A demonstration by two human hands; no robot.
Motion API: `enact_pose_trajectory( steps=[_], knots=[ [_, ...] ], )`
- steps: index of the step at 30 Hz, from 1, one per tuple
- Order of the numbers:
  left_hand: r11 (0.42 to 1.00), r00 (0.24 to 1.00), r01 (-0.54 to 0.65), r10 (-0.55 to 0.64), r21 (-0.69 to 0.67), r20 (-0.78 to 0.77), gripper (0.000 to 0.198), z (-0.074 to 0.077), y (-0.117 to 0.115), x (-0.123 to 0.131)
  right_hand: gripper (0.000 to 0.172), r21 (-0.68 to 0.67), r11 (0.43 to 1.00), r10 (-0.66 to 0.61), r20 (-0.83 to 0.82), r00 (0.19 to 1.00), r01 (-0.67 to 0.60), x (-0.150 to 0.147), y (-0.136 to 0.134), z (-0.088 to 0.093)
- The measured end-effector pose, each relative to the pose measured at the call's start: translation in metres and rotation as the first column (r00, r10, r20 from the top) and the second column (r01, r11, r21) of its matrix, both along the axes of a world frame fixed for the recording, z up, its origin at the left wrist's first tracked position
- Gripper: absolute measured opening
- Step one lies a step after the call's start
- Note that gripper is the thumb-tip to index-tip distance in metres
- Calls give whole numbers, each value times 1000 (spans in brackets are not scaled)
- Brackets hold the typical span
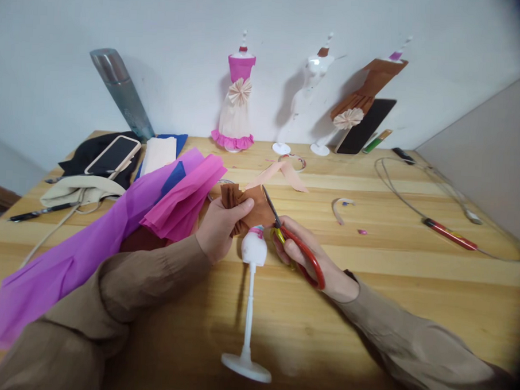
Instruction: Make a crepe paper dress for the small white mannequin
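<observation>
My left hand (219,228) is closed on a piece of brown crepe paper (259,205), partly bunched in folds by the fingers. Red-handled scissors (311,260) sit in my right hand (301,245), their blades lying along the right edge of the brown paper. Whether the blades are cutting into it I cannot tell. Just below the paper is a small white mannequin (254,249) on a thin stand with a round base. A bit of pink and blue shows at its upper end; the rest of that end is hidden by the paper.
Purple crepe paper (80,256) and pink crepe paper (186,200) lie at left, near a phone (114,156) and a pen (44,211). A dressed pink mannequin (238,110), other mannequins and a bottle (122,91) line the wall. A red-handled corded tool (450,233) lies at right.
</observation>
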State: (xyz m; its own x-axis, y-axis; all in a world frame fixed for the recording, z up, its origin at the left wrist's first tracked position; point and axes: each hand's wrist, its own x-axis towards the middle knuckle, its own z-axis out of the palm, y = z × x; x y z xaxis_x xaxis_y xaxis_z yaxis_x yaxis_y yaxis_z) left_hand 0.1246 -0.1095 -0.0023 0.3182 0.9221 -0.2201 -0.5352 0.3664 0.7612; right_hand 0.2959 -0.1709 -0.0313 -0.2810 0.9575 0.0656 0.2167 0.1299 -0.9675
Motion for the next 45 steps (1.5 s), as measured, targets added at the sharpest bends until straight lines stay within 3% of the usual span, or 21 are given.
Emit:
enact_pose_trajectory(
  steps=[3,6,45],
  knots=[
    [1000,1000,-2,2,-7,6,34,0,0,0,40,-1,1000,-10,-106,994,10,-2,-1,-2],
    [1000,1000,-3,3,-10,10,34,0,0,0,36,-15,1000,-9,-111,994,8,-4,-1,-2],
    [1000,1000,9,-10,-18,-29,24,-3,2,-2,40,8,1000,-25,-65,998,26,0,3,-12]
  ],
)
